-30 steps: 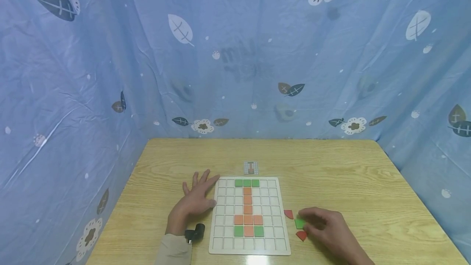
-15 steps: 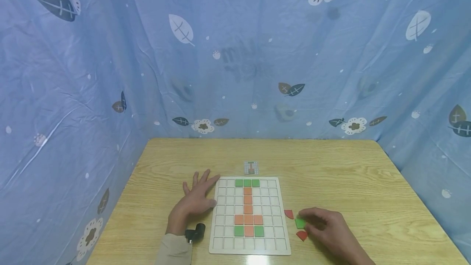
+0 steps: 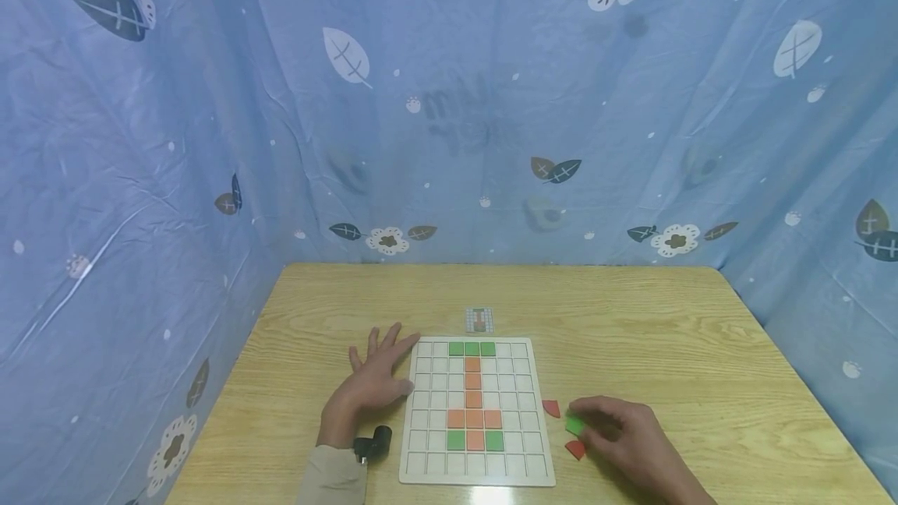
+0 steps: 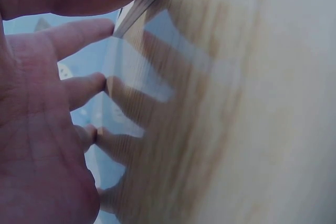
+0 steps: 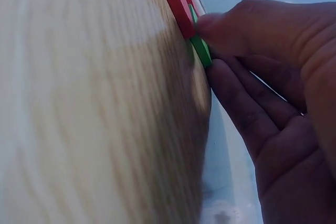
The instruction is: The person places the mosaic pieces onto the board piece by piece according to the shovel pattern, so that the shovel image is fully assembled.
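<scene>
On the table lies a white grid board (image 3: 515, 460) holding several green and orange square tiles, arranged as a tall figure with a wider base. My left hand (image 3: 374, 382) spreads its fingers at the board's left side, thumb and index fingertip at its edge. To the right of the board, my right hand (image 3: 627, 436) pinches a green tile (image 3: 574, 424) between thumb and fingers, low over the tabletop. In the right wrist view the thumb (image 5: 212, 27) is at one side of the green tile (image 5: 201, 51). Two red quarter-round tiles (image 3: 575, 450) lie close by it.
A small pattern card (image 3: 479, 319) lies beyond the board's far edge. The wooden table (image 3: 666, 326) is enclosed by blue patterned curtains (image 3: 449, 139) at the back and sides. A black wrist-worn device (image 3: 380, 443) sits at my left wrist.
The green tile under my right hand has turned and shifted slightly to the right. Both hands stay almost where they were.
</scene>
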`<action>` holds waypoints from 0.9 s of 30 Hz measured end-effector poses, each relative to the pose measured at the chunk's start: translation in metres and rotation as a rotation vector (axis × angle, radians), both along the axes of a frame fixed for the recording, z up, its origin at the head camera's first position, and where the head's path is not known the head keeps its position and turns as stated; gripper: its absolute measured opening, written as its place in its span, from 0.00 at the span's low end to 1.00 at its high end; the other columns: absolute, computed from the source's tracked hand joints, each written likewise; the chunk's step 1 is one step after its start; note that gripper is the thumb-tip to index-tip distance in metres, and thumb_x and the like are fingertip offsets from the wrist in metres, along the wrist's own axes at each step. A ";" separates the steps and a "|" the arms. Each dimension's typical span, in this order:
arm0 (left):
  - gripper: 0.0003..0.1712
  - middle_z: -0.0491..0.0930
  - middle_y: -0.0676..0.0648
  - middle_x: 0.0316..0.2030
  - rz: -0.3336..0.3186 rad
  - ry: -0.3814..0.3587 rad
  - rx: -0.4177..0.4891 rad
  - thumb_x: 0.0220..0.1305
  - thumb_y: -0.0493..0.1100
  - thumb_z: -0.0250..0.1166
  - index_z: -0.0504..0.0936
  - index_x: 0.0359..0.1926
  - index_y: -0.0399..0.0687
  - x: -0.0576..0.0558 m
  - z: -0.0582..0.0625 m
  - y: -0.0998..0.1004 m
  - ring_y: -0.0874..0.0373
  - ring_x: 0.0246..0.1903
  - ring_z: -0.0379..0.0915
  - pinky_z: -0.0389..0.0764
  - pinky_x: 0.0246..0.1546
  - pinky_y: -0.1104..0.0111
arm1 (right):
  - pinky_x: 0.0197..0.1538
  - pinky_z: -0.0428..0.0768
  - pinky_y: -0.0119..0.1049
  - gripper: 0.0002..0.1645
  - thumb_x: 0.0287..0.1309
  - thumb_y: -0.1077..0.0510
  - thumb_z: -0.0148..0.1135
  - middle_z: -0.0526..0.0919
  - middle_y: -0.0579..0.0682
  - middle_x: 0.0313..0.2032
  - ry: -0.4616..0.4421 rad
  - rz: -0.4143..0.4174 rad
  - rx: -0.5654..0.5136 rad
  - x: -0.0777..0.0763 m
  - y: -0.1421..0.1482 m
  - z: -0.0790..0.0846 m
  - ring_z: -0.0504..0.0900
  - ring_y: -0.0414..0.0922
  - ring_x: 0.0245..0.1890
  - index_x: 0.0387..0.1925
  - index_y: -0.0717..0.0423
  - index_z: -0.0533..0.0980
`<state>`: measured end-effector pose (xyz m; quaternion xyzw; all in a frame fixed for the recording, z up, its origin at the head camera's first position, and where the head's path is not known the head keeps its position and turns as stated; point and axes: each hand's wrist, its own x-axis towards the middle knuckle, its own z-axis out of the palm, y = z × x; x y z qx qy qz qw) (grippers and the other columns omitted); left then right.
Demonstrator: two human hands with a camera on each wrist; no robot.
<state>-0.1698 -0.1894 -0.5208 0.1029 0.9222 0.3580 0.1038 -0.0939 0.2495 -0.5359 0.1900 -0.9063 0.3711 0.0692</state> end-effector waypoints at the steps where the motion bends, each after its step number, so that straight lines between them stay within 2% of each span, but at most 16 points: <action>1: 0.53 0.46 0.34 0.88 0.000 -0.001 -0.002 0.53 0.37 0.67 0.67 0.84 0.50 0.000 0.000 0.000 0.25 0.86 0.23 0.18 0.73 0.20 | 0.52 0.84 0.21 0.25 0.53 0.64 0.84 0.93 0.33 0.47 0.003 0.000 0.004 0.000 0.000 0.000 0.88 0.29 0.50 0.48 0.35 0.89; 13: 0.53 0.47 0.33 0.88 -0.003 0.007 -0.004 0.53 0.37 0.67 0.67 0.84 0.50 0.000 0.001 0.000 0.25 0.86 0.23 0.19 0.73 0.19 | 0.53 0.77 0.13 0.29 0.48 0.68 0.84 0.93 0.33 0.45 0.039 -0.034 -0.019 0.001 -0.002 -0.001 0.88 0.28 0.48 0.47 0.36 0.89; 20: 0.53 0.47 0.33 0.88 -0.003 0.004 -0.002 0.53 0.37 0.67 0.67 0.84 0.50 0.001 0.002 0.000 0.25 0.86 0.23 0.19 0.73 0.20 | 0.52 0.79 0.14 0.26 0.48 0.65 0.86 0.93 0.33 0.46 0.051 -0.070 -0.011 0.002 -0.002 -0.001 0.88 0.29 0.48 0.46 0.36 0.90; 27: 0.53 0.46 0.33 0.88 -0.001 0.002 -0.007 0.53 0.37 0.66 0.67 0.84 0.50 0.001 0.003 0.001 0.25 0.86 0.23 0.19 0.73 0.20 | 0.52 0.79 0.14 0.26 0.48 0.66 0.85 0.93 0.33 0.45 0.065 -0.060 0.001 0.001 -0.001 -0.002 0.88 0.29 0.47 0.45 0.35 0.90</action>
